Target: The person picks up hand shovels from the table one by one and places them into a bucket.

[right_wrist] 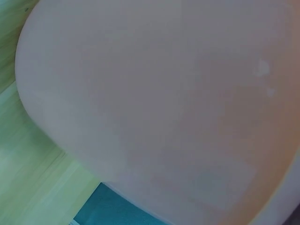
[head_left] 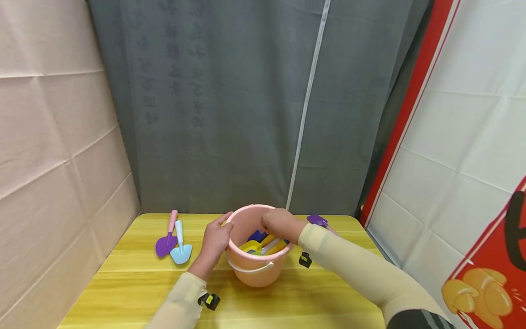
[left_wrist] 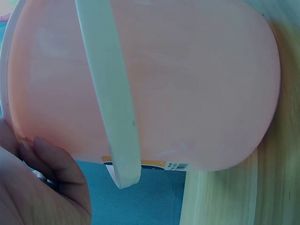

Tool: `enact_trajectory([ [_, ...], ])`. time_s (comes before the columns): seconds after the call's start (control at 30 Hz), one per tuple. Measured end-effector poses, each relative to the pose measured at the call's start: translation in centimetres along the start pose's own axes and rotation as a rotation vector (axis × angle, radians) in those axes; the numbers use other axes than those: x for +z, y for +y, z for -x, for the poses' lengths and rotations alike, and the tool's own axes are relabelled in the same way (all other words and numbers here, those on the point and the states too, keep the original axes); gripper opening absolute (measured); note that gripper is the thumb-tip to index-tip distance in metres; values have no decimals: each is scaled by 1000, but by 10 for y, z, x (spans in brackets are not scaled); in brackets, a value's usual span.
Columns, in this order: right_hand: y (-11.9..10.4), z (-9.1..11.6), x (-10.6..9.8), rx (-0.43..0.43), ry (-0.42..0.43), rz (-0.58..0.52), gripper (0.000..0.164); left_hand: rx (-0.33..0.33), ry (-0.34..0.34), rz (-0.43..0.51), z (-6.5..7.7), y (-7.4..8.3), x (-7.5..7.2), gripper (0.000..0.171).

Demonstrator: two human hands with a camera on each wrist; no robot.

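A pink bucket (head_left: 258,275) with a white handle (head_left: 251,269) stands on the table in the head view. My left hand (head_left: 217,237) grips its rim on the left, thumb and fingers at the edge. Toy pieces lie inside, among them a yellow piece (head_left: 250,246) and a dark blue piece (head_left: 256,236). Over the right side of the rim, my right hand (head_left: 283,225) reaches in; its fingertips are hidden, so any hold is unclear. Up close in the left wrist view are the bucket's wall (left_wrist: 201,84) and the left hand's fingers (left_wrist: 58,161). The bucket's side (right_wrist: 140,103) fills most of the right wrist view.
Left of the bucket lie a purple toy shovel with a pink handle (head_left: 166,244) and a light blue toy shovel (head_left: 181,253). Another purple shovel (head_left: 317,220) lies behind the right forearm. A grey curtain (head_left: 226,114) hangs beyond the wooden table (head_left: 123,283).
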State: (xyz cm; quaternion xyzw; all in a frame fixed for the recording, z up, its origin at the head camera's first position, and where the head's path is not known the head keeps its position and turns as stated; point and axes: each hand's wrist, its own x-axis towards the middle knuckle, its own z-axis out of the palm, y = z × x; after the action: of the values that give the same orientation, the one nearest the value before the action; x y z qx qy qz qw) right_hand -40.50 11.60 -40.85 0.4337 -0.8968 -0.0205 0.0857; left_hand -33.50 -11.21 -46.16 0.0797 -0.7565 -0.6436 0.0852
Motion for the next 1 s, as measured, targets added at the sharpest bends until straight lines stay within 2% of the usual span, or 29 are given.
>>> enact_trajectory([
  [0.17,1,0,0,-15,-16,-73,11,3,4,2,0,-1,1,47],
  [0.23,1,0,0,29,-40,-163,9,1,5,1,-1,-1,2,47],
  [0.4,2,0,1,100,-65,-259,9,0,10,-10,0,-2,1,47],
  [0.63,5,-1,0,-2,-43,-149,7,-1,-2,-8,2,-2,1,47],
  [0.7,8,1,-3,-3,-19,-151,6,-5,-4,-9,1,-2,1,47],
  [0.83,15,9,-11,43,90,-193,17,-10,-3,-12,0,-2,1,47],
  [1.0,28,23,-21,164,226,-254,19,-10,-7,6,-2,-1,0,47],
])
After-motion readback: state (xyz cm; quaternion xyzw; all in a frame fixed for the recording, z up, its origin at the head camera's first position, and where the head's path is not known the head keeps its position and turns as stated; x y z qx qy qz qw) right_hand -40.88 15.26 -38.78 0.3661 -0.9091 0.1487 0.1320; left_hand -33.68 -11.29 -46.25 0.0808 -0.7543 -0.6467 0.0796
